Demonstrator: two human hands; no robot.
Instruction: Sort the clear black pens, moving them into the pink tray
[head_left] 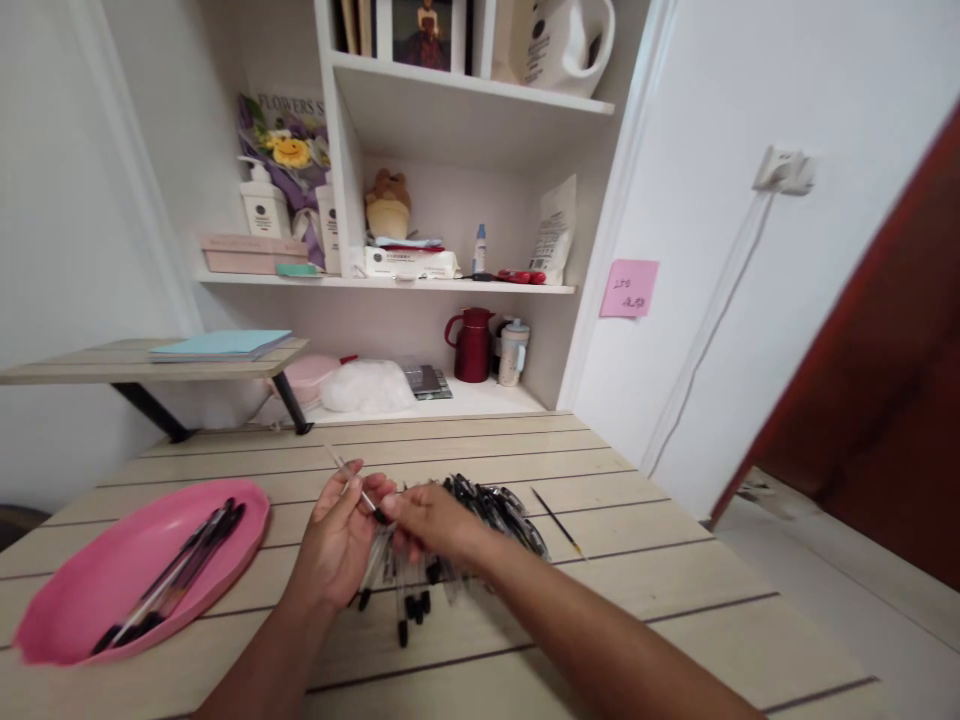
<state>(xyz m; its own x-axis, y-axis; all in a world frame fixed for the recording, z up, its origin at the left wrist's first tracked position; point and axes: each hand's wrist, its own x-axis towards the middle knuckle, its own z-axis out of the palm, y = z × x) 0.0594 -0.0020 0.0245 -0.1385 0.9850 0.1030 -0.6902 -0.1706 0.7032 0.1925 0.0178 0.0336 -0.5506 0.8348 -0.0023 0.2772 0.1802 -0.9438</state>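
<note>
A clear pen barrel (pixel 346 466) with a dark end slants up and left between my hands above the table. My left hand (pixel 334 535) is closed round its middle, thumb and fingers on the tube. At the barrel's lower, dark end, my right hand (pixel 431 522) pinches with thumb and finger. Beneath and beside my hands lie several clear pen barrels with black ends (pixel 403 615). Just beyond my right hand is a heap of black pen caps or parts (pixel 499 510), partly hidden by it. One thin black ink refill (pixel 556 525) with a yellowish tip rests alone to the right.
Left on the slatted table (pixel 630 620) is a pink oval tray (pixel 56 580) holding several pens (pixel 184 575). A small raised shelf (pixel 82 362) with blue-covered paper (pixel 225 345) stands behind it. At the back, a white shelf unit (pixel 450 284) holds a red jug (pixel 472 345) and a cup (pixel 513 352).
</note>
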